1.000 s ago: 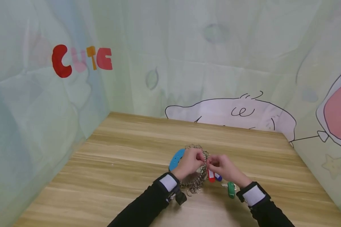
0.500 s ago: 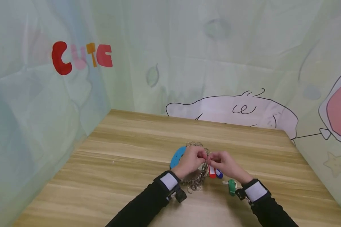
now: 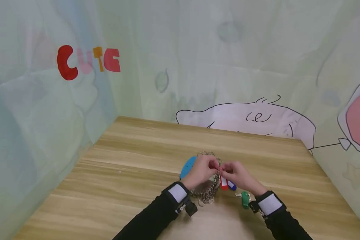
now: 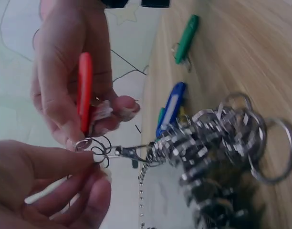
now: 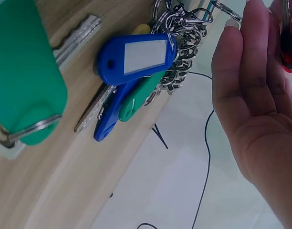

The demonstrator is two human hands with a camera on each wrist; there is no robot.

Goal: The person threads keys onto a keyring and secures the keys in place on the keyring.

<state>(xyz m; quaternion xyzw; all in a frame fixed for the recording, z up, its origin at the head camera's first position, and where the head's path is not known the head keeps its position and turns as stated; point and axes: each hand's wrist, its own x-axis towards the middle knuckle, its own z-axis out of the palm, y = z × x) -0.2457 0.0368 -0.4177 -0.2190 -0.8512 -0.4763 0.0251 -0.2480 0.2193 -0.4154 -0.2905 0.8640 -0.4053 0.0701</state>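
My left hand (image 3: pixel 200 170) pinches a small wire ring (image 4: pixel 101 150) at the end of a metal clasp (image 4: pixel 124 152). The clasp runs to a thick bunch of metal rings (image 4: pixel 189 152). Right against it, my right hand (image 3: pixel 239 174) holds a red key tag (image 4: pixel 85 90) near its split ring (image 4: pixel 83 143), the fingertips of both hands almost meeting. The red tag hangs with its white label showing in the head view (image 3: pixel 224 182). A key (image 5: pixel 287 40) lies by the red tag inside my right hand in the right wrist view.
A blue round piece (image 3: pixel 187 167) lies left of the ring bunch, partly hidden by my left hand. Blue tags (image 5: pixel 136 57) and a green tag (image 5: pixel 139 98) lie beside the bunch. Another green tag (image 3: pixel 245 200) with a key rests on the wooden table (image 3: pixel 132 200) near my right wrist.
Both hands stay at the ring bunch, their fingertips shifting only slightly and drawing closer together. The red tag still hangs below the right hand. The whole view shifts a little with the head.
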